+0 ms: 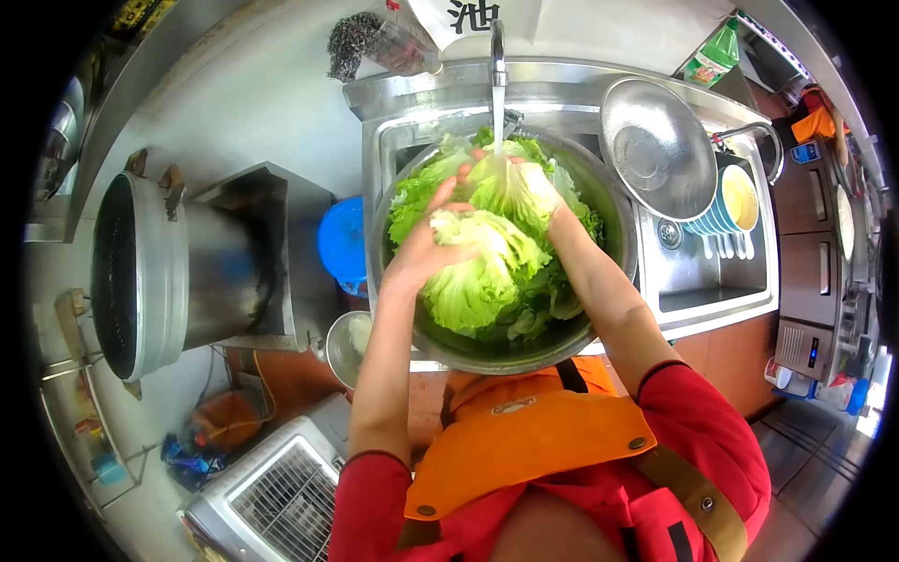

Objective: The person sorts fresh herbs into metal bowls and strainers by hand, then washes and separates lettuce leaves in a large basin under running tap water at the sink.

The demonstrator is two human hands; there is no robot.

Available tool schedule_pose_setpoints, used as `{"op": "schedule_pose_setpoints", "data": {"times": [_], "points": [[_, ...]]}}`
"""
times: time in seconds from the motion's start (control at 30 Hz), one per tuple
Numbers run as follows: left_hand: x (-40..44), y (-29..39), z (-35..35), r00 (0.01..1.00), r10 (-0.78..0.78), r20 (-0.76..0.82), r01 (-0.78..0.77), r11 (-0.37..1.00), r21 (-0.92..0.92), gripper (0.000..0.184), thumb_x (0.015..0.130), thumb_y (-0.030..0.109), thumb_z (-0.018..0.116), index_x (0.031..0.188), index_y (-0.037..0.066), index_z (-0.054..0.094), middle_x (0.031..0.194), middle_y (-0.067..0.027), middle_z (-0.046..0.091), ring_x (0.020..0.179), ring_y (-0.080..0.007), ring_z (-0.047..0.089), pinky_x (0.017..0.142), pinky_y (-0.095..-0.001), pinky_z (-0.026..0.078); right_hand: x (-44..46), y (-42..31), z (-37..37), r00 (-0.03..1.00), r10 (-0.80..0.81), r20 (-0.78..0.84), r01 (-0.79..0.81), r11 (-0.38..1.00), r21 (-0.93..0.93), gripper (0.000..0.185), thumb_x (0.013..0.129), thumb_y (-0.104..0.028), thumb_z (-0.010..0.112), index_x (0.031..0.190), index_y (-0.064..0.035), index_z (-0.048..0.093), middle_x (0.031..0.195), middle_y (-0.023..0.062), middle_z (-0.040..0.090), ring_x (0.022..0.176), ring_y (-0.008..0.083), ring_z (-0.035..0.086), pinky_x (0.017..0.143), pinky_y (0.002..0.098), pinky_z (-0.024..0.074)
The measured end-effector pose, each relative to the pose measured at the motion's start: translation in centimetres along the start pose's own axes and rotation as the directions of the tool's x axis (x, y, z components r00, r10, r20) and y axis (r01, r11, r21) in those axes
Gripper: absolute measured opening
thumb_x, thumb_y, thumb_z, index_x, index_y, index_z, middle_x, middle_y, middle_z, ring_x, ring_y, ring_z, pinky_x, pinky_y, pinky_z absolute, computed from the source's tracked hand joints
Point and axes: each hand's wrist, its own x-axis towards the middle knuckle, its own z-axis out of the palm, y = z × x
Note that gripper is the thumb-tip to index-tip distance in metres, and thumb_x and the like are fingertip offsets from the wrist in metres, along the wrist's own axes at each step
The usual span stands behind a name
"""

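Green lettuce fills a large steel basin [620,245] standing in the sink. My left hand [433,253] is closed around a lettuce head [482,281], its thumb over the pale leaf ribs. Beside it, my right hand [556,215] grips another lettuce bunch [506,199], which covers most of that hand. Water from the faucet [497,70] runs straight down onto this bunch. More leaves lie around and below both hands inside the basin.
A wire strainer [655,140] rests across the sink's right side, near stacked bowls [730,201]. To the left are a blue bucket [343,245], a metal bowl [349,348] and a large pot [169,276]. A green bottle [714,56] stands at the back right.
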Motion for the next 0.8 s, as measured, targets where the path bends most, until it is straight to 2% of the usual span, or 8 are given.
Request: {"op": "schedule_pose_setpoints", "data": {"times": [0.07,0.2,0.37,0.47,0.53,0.57,0.67,0.8], "points": [[1.6,-0.4,-0.5,0.999,0.024,0.029,-0.027,0.993,0.114,0.07,0.067,0.013,0.078,0.13,0.002,0.048,0.146,-0.0104,0.034,0.131,-0.0218,0.035,0.106,-0.035,0.033,-0.3,0.0,0.5,0.996,0.053,0.069,-0.045,0.993,-0.113,0.039,0.094,-0.01,0.042,0.131,0.0015,0.042,0.123,0.0191,0.055,0.109,0.0275,0.058,0.093,0.038,0.0496],[3.5,-1.0,-0.2,0.985,0.138,0.105,-0.17,0.892,0.419,0.057,0.063,0.017,0.081,0.114,0.01,0.059,0.151,-0.0166,0.021,0.139,-0.0304,0.025,0.109,-0.039,0.031,-2.2,-0.8,6.2,0.906,0.199,-0.373,-0.359,0.827,-0.432,0.045,0.089,-0.012,0.048,0.132,0.0016,0.042,0.119,0.0187,0.056,0.105,0.0222,0.059,0.087,0.0305,0.0518],[0.8,-1.0,0.4,0.979,0.047,0.2,-0.136,0.876,0.463,0.049,0.061,0.018,0.081,0.105,0.015,0.06,0.154,-0.0157,0.015,0.141,-0.0366,0.02,0.111,-0.0435,0.029,-2.8,2.0,3.3,0.981,0.078,-0.177,-0.178,0.724,-0.666,0.064,0.085,-0.015,0.049,0.144,-0.0074,0.025,0.136,0.0219,0.044,0.117,0.0277,0.052,0.098,0.0355,0.0452],[-1.3,-4.0,-0.2,0.99,0.038,0.133,-0.083,0.931,0.354,0.054,0.063,0.015,0.081,0.111,0.012,0.057,0.141,-0.0152,0.039,0.127,-0.0268,0.041,0.101,-0.0365,0.038,-3.6,0.9,4.5,0.946,0.084,-0.313,-0.316,0.457,-0.832,0.06,0.092,-0.032,0.05,0.144,-0.0135,0.028,0.14,0.0191,0.042,0.125,0.0307,0.046,0.108,0.0431,0.0349],[-3.1,-3.7,-0.3,0.997,-0.07,0.026,0.063,0.978,0.197,0.055,0.066,0.01,0.079,0.116,0.007,0.054,0.117,-0.0073,0.056,0.107,-0.015,0.052,0.091,-0.0295,0.042,-2.9,-1.1,0.6,0.942,0.001,-0.337,-0.299,0.462,-0.835,0.049,0.093,-0.028,0.05,0.138,-0.0103,0.04,0.136,0.0148,0.048,0.121,0.0274,0.051,0.109,0.0386,0.0326],[-3.9,-3.6,-0.4,0.998,-0.059,-0.01,0.06,0.989,0.134,0.055,0.067,0.009,0.078,0.116,0.006,0.054,0.114,-0.0061,0.055,0.105,-0.0144,0.052,0.09,-0.029,0.043,-3.0,-2.9,-0.1,0.909,-0.229,-0.347,-0.339,0.076,-0.938,0.042,0.094,-0.028,0.049,0.132,-0.0098,0.047,0.129,0.0139,0.055,0.115,0.0257,0.056,0.104,0.0377,0.0394],[-5.9,-3.6,-0.6,0.99,-0.013,-0.141,0.009,1.0,-0.029,0.056,0.066,0.003,0.075,0.118,0.006,0.053,0.11,-0.0036,0.055,0.102,-0.0132,0.052,0.089,-0.0274,0.043,-2.8,-6.6,-6.4,0.858,-0.426,-0.287,-0.482,-0.474,-0.737,0.037,0.091,-0.018,0.043,0.12,0.0043,0.048,0.108,0.0249,0.063,0.102,0.035,0.062,0.091,0.042,0.0497],[-8.6,-2.0,-0.6,0.971,0.054,-0.232,-0.061,0.998,-0.024,0.057,0.063,0.001,0.075,0.116,0.006,0.055,0.112,-0.0036,0.054,0.103,-0.0134,0.051,0.09,-0.0286,0.042,-2.2,-6.1,-6.8,0.797,-0.34,-0.499,-0.602,-0.51,-0.614,0.044,0.085,-0.011,0.047,0.125,0.0067,0.041,0.111,0.0273,0.061,0.104,0.0375,0.061,0.09,0.0438,0.0483]]}}
